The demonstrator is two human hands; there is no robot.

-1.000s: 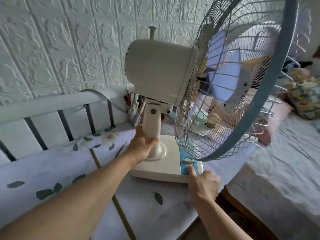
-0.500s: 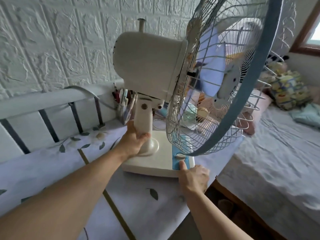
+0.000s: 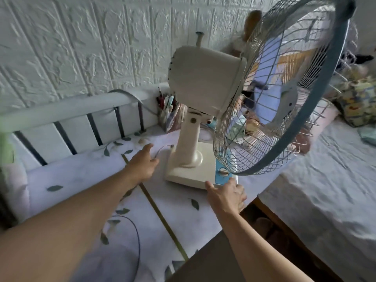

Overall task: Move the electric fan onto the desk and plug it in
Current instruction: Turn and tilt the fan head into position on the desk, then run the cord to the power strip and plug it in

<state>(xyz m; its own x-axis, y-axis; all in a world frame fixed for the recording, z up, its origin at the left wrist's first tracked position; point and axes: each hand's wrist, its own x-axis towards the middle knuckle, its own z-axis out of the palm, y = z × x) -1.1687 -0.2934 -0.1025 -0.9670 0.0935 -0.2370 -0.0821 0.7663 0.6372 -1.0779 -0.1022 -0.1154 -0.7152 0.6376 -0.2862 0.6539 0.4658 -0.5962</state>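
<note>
The cream electric fan (image 3: 205, 82) with a blue-rimmed wire cage stands upright on the desk (image 3: 85, 171), which is covered by a white leaf-print cloth. Its square base (image 3: 189, 176) rests near the desk's right edge. My left hand (image 3: 142, 163) is off the fan's neck, fingers apart, just left of the base by a thin cord (image 3: 162, 149). My right hand (image 3: 225, 196) is at the front edge of the base below the blue control panel (image 3: 222, 174), fingers loosely spread and touching or nearly touching it. A dark cord (image 3: 136, 237) loops over the cloth near my left arm.
A white railing with dark bars (image 3: 67, 123) runs along the textured wall behind the desk. A pen holder (image 3: 168, 115) stands behind the fan's neck. A bed with a grey sheet (image 3: 317, 190) and pillows (image 3: 360, 102) lies to the right, with a gap between it and the desk.
My left hand has let go of the fan's neck and dropped to the left of the base. My right hand has slid back from the control panel to the base's front edge.
</note>
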